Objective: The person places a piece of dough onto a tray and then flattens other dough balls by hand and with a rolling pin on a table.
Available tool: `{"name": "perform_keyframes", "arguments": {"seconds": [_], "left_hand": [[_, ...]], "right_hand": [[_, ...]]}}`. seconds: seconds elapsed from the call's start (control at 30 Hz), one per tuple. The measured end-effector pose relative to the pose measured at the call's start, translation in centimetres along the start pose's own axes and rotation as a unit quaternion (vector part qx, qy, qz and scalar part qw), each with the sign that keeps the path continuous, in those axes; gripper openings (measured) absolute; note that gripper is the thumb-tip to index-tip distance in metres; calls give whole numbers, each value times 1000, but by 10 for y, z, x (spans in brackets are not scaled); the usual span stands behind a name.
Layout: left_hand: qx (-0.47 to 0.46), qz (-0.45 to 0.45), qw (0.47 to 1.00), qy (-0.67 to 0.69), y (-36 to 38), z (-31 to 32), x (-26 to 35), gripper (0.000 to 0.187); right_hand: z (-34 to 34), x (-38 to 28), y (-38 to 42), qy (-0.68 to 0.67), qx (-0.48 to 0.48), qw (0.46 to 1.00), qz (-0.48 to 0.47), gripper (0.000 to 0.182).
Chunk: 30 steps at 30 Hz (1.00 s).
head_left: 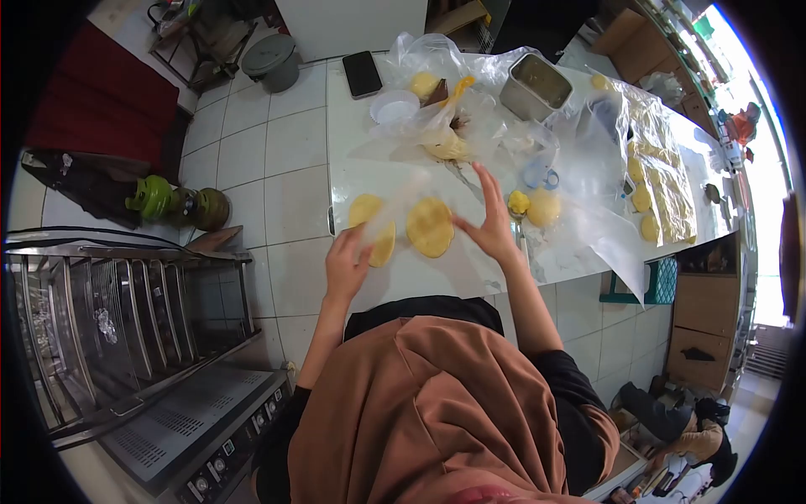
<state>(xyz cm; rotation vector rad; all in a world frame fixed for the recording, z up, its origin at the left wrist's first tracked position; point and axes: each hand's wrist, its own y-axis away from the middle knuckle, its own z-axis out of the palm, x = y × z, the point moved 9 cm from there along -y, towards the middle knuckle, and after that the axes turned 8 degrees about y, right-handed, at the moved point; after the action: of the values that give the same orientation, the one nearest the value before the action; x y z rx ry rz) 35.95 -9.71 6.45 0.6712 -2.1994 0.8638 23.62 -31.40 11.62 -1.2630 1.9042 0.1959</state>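
Two flattened rounds of yellow dough lie side by side on the white table: the left dough round (pixel 384 245) and the right dough round (pixel 430 228). My left hand (pixel 346 265) is over the left round, its fingers curled at the lower end of a pale rolling pin (pixel 403 200). The pin is smeared by motion and slants up between the rounds. My right hand (pixel 491 225) is open with fingers spread, its thumb by the edge of the right round. Right of it are a yellow-filled spoon (pixel 519 204) and a dough ball (pixel 544 208).
Plastic sheeting (pixel 592 172) covers more dough on the right. A metal tin (pixel 537 86), a white lid-like dish (pixel 395 107) and a phone (pixel 362 75) stand toward the far side. A metal rack (pixel 143 311) is at left; another person (pixel 701 433) is at lower right.
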Motion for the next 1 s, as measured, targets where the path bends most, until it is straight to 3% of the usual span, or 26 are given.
{"name": "perform_keyframes", "arguments": {"seconds": [0.07, 0.2, 0.3, 0.47, 0.6, 0.77, 0.87, 0.9, 1.0], "left_hand": [[-76, 51, 995, -38, -11, 24, 17, 33], [-204, 67, 975, -62, -13, 75, 10, 41], [-152, 118, 968, -164, -16, 86, 9, 48], [-163, 37, 949, -269, -54, 103, -18, 55], [-107, 23, 953, -282, -106, 102, -31, 57], [-72, -14, 959, -274, -133, 96, -57, 40], [-104, -37, 982, -155, -128, 89, -46, 28], [-102, -5, 985, -142, -121, 88, -35, 28], [-136, 37, 977, -162, -114, 104, -28, 30]], "right_hand": [[5, -17, 13, 52, -43, 997, -48, 67], [52, 53, 45, 172, -100, 980, -27, 68], [61, 71, 45, 259, -98, 961, 4, 65], [55, 67, 2, 364, 19, 931, -1, 60], [58, 83, -44, 367, 68, 927, 26, 48], [44, 88, -64, 294, 124, 945, 77, 34], [48, 72, -54, 233, 63, 970, 27, 33], [56, 70, -48, 204, 44, 978, -2, 33], [70, 62, -32, 298, 55, 950, -70, 31]]}}
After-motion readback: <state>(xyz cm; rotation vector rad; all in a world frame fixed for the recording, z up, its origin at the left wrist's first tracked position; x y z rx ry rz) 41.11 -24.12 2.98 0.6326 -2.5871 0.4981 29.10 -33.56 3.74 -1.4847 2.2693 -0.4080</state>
